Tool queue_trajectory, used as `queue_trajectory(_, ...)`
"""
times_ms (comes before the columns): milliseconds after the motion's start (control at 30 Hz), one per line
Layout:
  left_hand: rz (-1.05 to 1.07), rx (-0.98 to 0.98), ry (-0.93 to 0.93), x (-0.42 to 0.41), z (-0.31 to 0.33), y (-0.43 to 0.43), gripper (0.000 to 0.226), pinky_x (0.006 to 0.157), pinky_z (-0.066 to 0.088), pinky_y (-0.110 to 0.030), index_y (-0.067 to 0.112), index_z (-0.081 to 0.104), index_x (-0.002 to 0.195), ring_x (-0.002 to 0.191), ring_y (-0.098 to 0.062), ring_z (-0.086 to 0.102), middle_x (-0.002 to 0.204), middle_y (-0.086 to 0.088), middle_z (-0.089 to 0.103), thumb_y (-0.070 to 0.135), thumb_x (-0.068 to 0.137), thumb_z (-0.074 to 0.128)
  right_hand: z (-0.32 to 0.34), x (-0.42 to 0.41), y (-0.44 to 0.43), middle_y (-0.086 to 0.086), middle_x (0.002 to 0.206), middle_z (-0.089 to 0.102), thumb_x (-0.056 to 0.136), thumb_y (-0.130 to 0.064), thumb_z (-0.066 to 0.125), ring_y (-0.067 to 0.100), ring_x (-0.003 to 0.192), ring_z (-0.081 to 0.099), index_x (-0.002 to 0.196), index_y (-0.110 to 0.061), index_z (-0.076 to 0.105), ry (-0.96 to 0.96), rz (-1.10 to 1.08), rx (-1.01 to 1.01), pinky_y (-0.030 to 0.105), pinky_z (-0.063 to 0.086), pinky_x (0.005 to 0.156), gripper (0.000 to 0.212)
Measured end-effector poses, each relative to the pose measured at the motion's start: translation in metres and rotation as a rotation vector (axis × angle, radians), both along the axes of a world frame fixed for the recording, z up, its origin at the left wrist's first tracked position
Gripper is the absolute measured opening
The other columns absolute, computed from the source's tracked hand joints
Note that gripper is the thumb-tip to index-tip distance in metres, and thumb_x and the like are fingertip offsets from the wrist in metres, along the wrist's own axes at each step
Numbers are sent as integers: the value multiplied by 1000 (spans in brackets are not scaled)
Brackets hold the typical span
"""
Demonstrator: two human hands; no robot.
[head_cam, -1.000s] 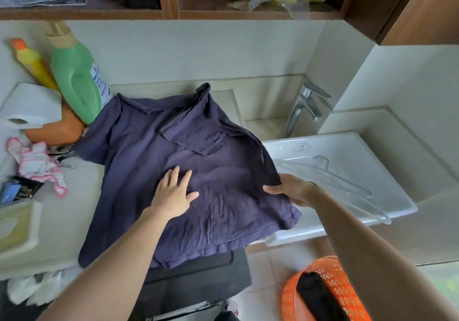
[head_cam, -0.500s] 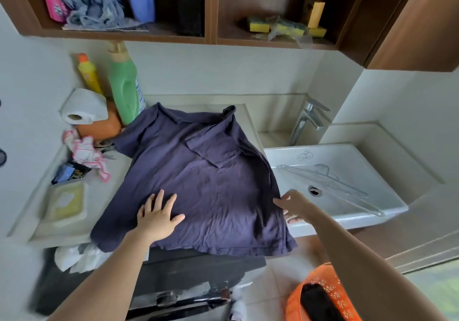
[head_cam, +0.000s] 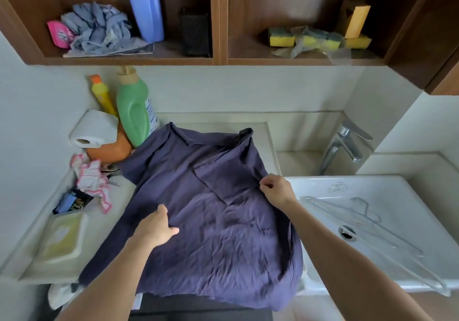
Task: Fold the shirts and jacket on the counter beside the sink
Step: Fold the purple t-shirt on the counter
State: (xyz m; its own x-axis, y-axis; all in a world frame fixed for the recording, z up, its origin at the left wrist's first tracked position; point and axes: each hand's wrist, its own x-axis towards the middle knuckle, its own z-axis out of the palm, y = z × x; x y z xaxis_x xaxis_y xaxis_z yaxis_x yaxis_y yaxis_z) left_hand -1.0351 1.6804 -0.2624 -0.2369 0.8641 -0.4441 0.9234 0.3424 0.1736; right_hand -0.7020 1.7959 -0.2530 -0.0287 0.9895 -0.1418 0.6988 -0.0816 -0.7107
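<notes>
**Friend:** What are your hands doing?

**Me:** My right hand has its fingers curled. It pinches the right edge of the shirt, close to the pocket. My left hand lies on the shirt nearer to me, with the thumb sticking out. It looks blurry, so I can't tell if it grabs the cloth or only presses on it. Both my arms reach out from the bottom.

**Friend:** What is the shirt like?

**Me:** It is dark blue-purple and very wrinkly. It lies spread out on the table, just left of the sink. The collar is at the far end and the pocket faces up. The bottom hangs over the front of the table. The right side reaches the sink's rim.

**Friend:** What is in the sink?

**Me:** See-through hangers lie in it, next to the drain. The tap stands behind it.

**Friend:** And on the table?

**Me:** A flat white tray with something pale yellow inside. Past it is a pink and white rag. A paper roll, a green bottle and a yellow bottle are at the back.

**Friend:** And up on the shelf?

**Me:** The left box holds a blue-grey cloth, a pink packet, a tall blue bottle and a black mesh cup. The right box holds yellow sponges.
</notes>
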Motion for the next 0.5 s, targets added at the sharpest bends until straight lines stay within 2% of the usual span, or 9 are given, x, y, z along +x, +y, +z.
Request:
queue_trajectory(67, -18, -129, 58, 3, 5, 8, 64, 87, 55, -36, 4, 34, 136, 98, -25, 70, 121, -11, 65, 37, 91, 66, -6, -7, 22, 6, 114, 68, 91, -15, 64, 23, 105, 64, 107, -14, 72, -14, 58, 5, 26, 47, 92, 19)
queue_trajectory(133, -15, -332, 19, 4, 12, 20, 49, 78, 59, -31, 3, 46, 123, 68, -15, 72, 99, -5, 73, 34, 90, 65, -11, -16, 43, 8, 118, 66, 91, -15, 63, 24, 104, 64, 111, -14, 71, -14, 69, 10, 26, 47, 91, 21)
queue_trajectory(200, -12, -587, -71, 3, 23, 33, 37, 75, 57, -26, 4, 64, 108, 63, -11, 70, 90, -1, 78, 36, 91, 63, -13, -27, 57, 8, 119, 64, 92, -15, 61, 25, 102, 64, 113, -15, 70, -9, 51, 32, 26, 47, 88, 23)
queue_trajectory(267, 13, -730, -184, 2, 31, 47, 35, 72, 53, -23, 8, 69, 107, 68, -12, 71, 87, 1, 78, 38, 90, 62, -16, -40, 67, 8, 121, 62, 92, -12, 59, 25, 103, 64, 114, -16, 69, 30, 54, 47, 29, 48, 92, 24)
queue_trajectory(333, 69, -613, -310, 1, 31, 63, 29, 63, 51, -20, 10, 69, 104, 68, -14, 72, 82, -1, 78, 34, 89, 61, -20, -49, 74, 6, 121, 63, 93, -12, 58, 23, 103, 63, 116, -17, 68, 40, 104, 33, 27, 47, 93, 26)
queue_trajectory(400, 164, -303, -435, -4, 28, 81, 22, 55, 47, -21, 11, 70, 94, 62, -15, 69, 79, -4, 77, 28, 91, 58, -20, -55, 81, 3, 117, 66, 93, -12, 59, 21, 104, 63, 116, -17, 68, 60, 114, 17, 22, 43, 89, 26)
queue_trajectory(500, 329, 91, -626, -9, 24, 114, 18, 56, 47, -24, 8, 71, 93, 62, -17, 66, 90, -11, 76, 17, 94, 55, -9, -62, 89, 1, 106, 65, 93, -10, 55, 19, 94, 63, 107, -20, 67, 155, -21, 122, 21, 42, 80, 20)
